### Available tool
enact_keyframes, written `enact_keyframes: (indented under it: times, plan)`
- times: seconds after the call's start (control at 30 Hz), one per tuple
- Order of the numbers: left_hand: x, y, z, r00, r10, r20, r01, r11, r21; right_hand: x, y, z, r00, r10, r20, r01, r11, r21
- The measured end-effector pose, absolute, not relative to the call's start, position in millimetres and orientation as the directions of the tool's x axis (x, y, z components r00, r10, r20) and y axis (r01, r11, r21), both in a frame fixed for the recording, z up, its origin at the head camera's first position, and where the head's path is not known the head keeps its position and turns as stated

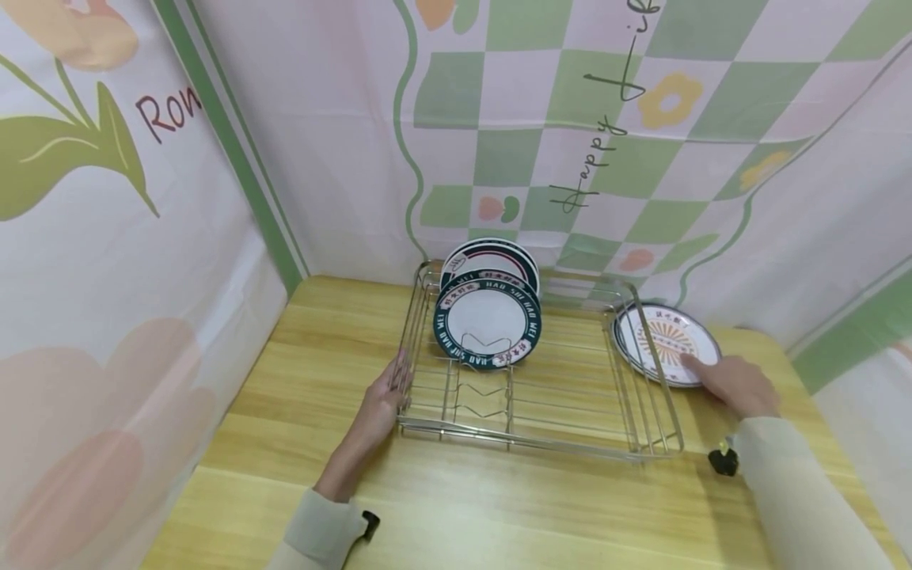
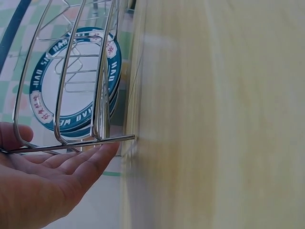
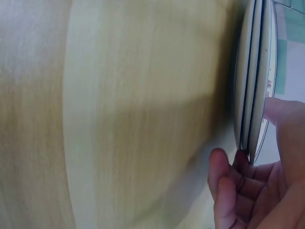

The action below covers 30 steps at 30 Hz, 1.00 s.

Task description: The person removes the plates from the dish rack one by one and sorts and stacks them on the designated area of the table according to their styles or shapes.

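A metal wire dish rack (image 1: pixel 527 441) sits on the wooden table. My left hand (image 1: pixel 378 408) grips its left end; in the left wrist view the thumb lies over the rim wire and the fingers stretch along the other side. Several round plates (image 1: pixel 488 313) with dark green lettered rims stand upright, leaning back, in the rack's left part. Beside the rack's right end lies a stack of plates (image 1: pixel 666 340) with an orange sunburst print on top. My right hand (image 1: pixel 741 385) pinches the stack's right edge, thumb on the top plate's face, a fingertip at the rims (image 3: pixel 255 95).
The wooden table (image 1: pixel 499 507) extends in front of the rack. Printed cloth (image 1: pixel 342 158) hangs behind the table and along both sides, close to the back of the rack. Small black devices (image 1: pixel 723 461) are worn at both wrists.
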<state>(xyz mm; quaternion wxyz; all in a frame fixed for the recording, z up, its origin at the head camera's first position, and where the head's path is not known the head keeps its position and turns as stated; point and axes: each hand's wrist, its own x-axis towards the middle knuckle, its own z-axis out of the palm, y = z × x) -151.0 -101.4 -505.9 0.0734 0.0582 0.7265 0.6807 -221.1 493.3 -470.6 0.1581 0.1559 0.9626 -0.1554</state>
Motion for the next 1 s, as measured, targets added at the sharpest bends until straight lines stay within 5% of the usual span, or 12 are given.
enact_keyframes:
  times: [1.0]
  plan:
    - [-150.6,-101.7,-506.1,-0.980,0.196,-0.017,-0.012,0.026,1.000,-218.5,497.0,-471.7,-0.922,0.159,-0.353,0.252,0.939,-0.235]
